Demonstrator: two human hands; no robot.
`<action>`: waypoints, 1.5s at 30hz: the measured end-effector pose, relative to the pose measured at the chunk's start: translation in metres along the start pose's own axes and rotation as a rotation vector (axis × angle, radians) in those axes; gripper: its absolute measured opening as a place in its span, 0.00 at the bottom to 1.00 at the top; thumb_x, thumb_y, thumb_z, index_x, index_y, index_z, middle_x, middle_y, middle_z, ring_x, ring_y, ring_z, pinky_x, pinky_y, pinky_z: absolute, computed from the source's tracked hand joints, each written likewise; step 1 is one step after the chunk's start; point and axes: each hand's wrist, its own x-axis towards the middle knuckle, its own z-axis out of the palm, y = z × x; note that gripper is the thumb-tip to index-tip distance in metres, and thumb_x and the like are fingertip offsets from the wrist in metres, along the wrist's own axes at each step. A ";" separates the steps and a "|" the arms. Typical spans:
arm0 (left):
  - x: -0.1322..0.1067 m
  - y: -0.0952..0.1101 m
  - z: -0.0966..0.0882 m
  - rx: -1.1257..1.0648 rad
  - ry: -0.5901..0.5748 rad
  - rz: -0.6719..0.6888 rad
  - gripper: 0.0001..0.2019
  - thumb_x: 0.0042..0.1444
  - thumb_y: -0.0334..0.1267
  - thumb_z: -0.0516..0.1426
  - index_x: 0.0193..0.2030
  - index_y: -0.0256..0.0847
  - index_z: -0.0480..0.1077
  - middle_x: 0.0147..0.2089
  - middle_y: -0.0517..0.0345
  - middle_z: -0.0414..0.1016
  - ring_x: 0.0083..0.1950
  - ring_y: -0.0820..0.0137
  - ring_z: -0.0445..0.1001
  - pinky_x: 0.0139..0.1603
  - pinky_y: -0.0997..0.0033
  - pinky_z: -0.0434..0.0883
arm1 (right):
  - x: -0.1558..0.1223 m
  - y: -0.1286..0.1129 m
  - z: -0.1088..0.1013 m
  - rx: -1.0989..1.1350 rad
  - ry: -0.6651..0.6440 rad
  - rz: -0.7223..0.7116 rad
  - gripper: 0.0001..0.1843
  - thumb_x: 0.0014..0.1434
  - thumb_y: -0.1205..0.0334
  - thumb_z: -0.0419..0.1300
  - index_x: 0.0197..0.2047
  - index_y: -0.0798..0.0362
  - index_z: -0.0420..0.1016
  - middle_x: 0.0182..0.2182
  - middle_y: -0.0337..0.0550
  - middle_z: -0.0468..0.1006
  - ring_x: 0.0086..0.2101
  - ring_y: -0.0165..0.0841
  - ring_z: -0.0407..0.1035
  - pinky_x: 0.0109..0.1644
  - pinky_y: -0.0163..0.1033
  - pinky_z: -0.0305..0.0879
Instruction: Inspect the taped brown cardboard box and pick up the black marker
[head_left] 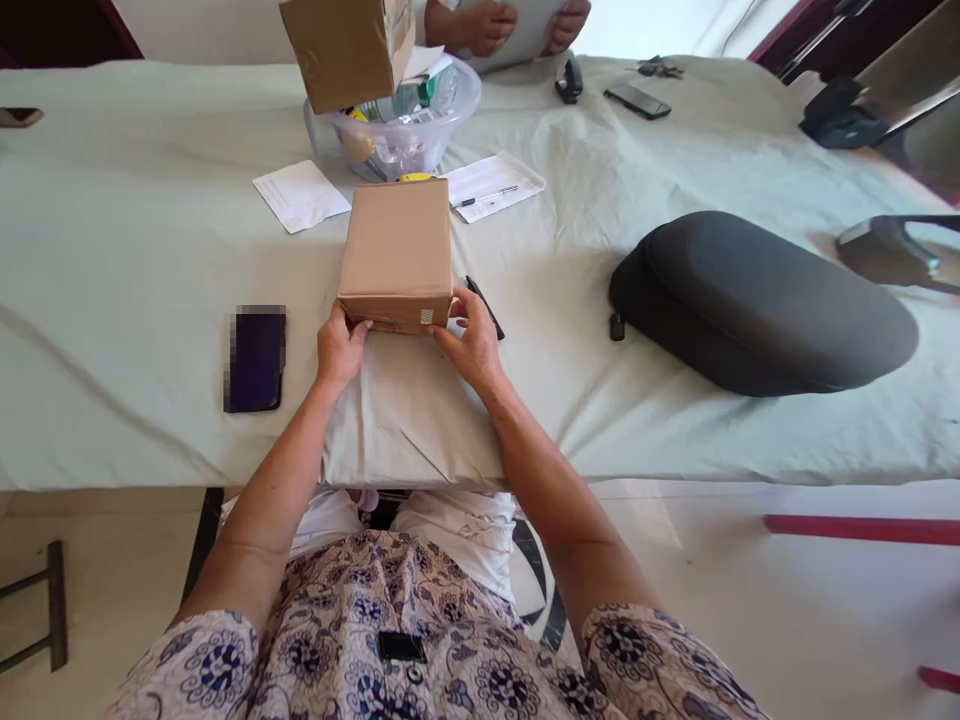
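Both hands clasp a closed brown cardboard box point(396, 250) that sits flat on the pale green cloth-covered table point(112, 300), near its front edge.

Left hand point(341, 345) curls round the box's near left corner and right hand point(469, 340) round the near right one. Fingers are pressed to the side walls and thumbs ride the near edge. A grip at both corners likely keeps the box square and steady on the soft cloth. A slim black pen point(485, 307) lies just beside the right hand, a dark flat phone point(256, 358) off to the left, and a black oval hard case point(757, 300) well apart to the right. Count: cardboard boxes 2 (the second brown box point(349, 45) tilts over a clear plastic bowl point(442, 130) of small items), loose white paper sheets 2 point(301, 195) point(495, 185). Another person's hands point(487, 25) hold a white sheet at the far side.
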 end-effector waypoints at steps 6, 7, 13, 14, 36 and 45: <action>0.007 -0.013 -0.002 -0.119 -0.034 0.004 0.28 0.53 0.34 0.65 0.62 0.40 0.68 0.60 0.43 0.78 0.64 0.52 0.77 0.71 0.43 0.70 | -0.006 -0.017 -0.002 0.046 -0.062 0.060 0.27 0.52 0.47 0.72 0.51 0.47 0.71 0.40 0.40 0.77 0.39 0.34 0.73 0.37 0.40 0.73; 0.008 -0.013 -0.002 -0.162 -0.024 0.032 0.34 0.53 0.36 0.66 0.67 0.41 0.64 0.66 0.41 0.74 0.71 0.51 0.71 0.75 0.43 0.65 | -0.007 -0.019 -0.001 0.041 -0.073 0.046 0.27 0.53 0.45 0.72 0.51 0.47 0.72 0.38 0.39 0.78 0.38 0.34 0.74 0.37 0.40 0.73; 0.005 0.001 -0.006 -0.374 0.008 0.136 0.55 0.56 0.59 0.66 0.80 0.53 0.37 0.84 0.46 0.42 0.85 0.54 0.40 0.82 0.45 0.46 | -0.016 -0.026 0.006 0.024 -0.148 -0.069 0.54 0.54 0.33 0.68 0.74 0.46 0.53 0.39 0.40 0.79 0.34 0.35 0.74 0.36 0.42 0.76; 0.004 0.004 -0.007 -0.385 0.014 0.132 0.56 0.55 0.63 0.65 0.80 0.54 0.36 0.84 0.47 0.40 0.85 0.54 0.37 0.83 0.45 0.44 | -0.015 -0.027 0.005 0.002 -0.138 -0.099 0.56 0.54 0.31 0.67 0.76 0.45 0.50 0.42 0.42 0.79 0.34 0.35 0.74 0.37 0.43 0.76; -0.019 0.032 -0.020 -0.092 0.078 0.223 0.45 0.59 0.75 0.47 0.71 0.43 0.66 0.83 0.40 0.37 0.85 0.45 0.39 0.81 0.43 0.45 | -0.023 -0.054 0.027 0.178 -0.186 -0.447 0.22 0.73 0.50 0.52 0.66 0.45 0.67 0.41 0.44 0.79 0.39 0.33 0.75 0.45 0.42 0.79; -0.029 0.042 -0.022 0.037 0.002 0.384 0.51 0.42 0.76 0.63 0.65 0.42 0.70 0.83 0.33 0.38 0.83 0.36 0.41 0.79 0.36 0.52 | -0.017 -0.055 0.020 0.193 0.002 -0.140 0.31 0.55 0.28 0.65 0.45 0.46 0.71 0.22 0.30 0.69 0.24 0.28 0.64 0.32 0.39 0.66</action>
